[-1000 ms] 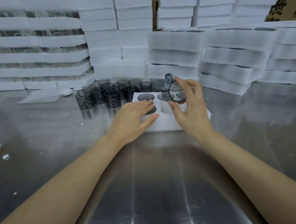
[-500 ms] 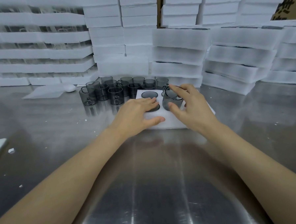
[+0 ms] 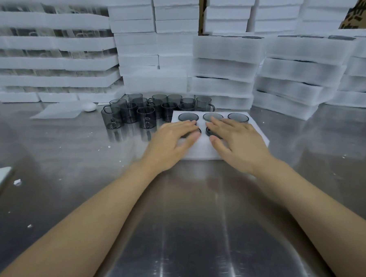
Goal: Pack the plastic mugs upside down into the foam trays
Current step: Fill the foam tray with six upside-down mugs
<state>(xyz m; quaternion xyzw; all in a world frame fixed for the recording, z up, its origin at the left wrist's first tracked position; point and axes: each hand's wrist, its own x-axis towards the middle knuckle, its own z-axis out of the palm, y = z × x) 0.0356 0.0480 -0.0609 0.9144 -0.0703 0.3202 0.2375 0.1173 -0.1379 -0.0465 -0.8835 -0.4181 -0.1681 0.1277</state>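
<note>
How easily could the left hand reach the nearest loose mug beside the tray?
Probably easily: the left hand rests flat on the foam tray, and the nearest loose mug stands upright just left of it, nothing between.

Steel table [image 3: 183, 233] with foam tray [image 3: 202, 152], loose mugs [image 3: 147, 117], foam stacks [image 3: 223, 72]

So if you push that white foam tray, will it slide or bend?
It probably slides easily, since the foam tray sits on a smooth shiny metal table. It looks thick and blocky, so likely stiff, not floppy. The mugs in it probably add weight.
</note>
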